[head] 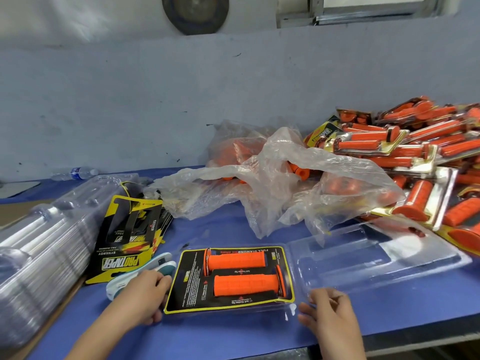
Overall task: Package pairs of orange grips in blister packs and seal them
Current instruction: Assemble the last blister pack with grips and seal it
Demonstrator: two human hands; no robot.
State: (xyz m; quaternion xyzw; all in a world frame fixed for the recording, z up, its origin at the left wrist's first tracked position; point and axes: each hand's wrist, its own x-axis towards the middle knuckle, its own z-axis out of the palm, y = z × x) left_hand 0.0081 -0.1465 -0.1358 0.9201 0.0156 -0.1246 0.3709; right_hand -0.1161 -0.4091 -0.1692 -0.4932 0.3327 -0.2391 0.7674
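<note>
An open clear blister pack point(337, 258) lies on the blue table. Its left half holds a black and yellow card point(192, 284) with two orange grips point(236, 261) side by side. The clear lid half spreads flat to the right. My left hand point(141, 297) rests against the left edge of the card half, fingers curled on that edge. My right hand point(330, 315) touches the front edge of the pack near its fold, fingers bent. A white and teal stapler-like tool point(161, 266) lies just behind my left hand.
A stack of empty clear blisters point(44, 245) sits at the left, with loose printed cards point(130, 229) next to it. Crumpled plastic bags with loose orange grips point(272, 178) lie behind. A pile of sealed packs point(420, 162) fills the right. A water bottle point(75, 173) lies by the wall.
</note>
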